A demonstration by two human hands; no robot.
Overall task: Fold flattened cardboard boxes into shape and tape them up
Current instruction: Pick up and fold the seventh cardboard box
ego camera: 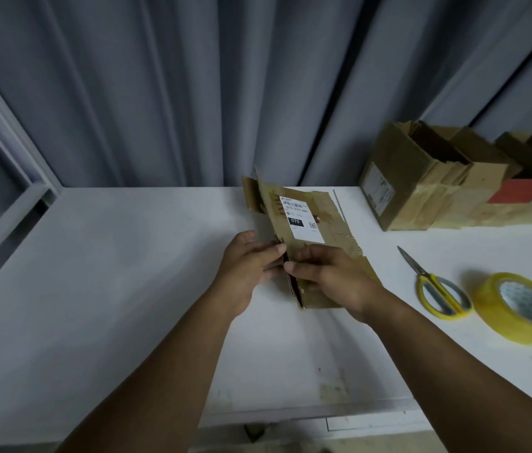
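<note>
- The table looks smooth. If the box is pushed open against it, the lower edge may skid instead of squaring up.
- The far boxes crowd the far right corner by the curtain. A finished one set down there carelessly could knock them.
- The box is at mid-table, not yet opened, tilted up on edge between the hands. I cannot tell whether its near corner touches the table. Its right edge is ragged and a loose flap hangs at its far left. Worn card like this may fold off its creases or tear when it is pried apart.
- The left hand pinches the box's left edge. An uneven pull from it would twist the walls.
- The right hand grasps the near lower part, fingers curled over the card. With both hands close to one seam, the far end is unsupported and may flop.
- The tape lies near right, well apart from the box. One hand must let go to fetch it, and the box may spring flat.
- The scissors lie just left of the tape, blades closed and pointing far. A hasty reach for the tape crosses them.
- The label lies close to the edge being worked, so it may wrinkle or rip there.
</note>
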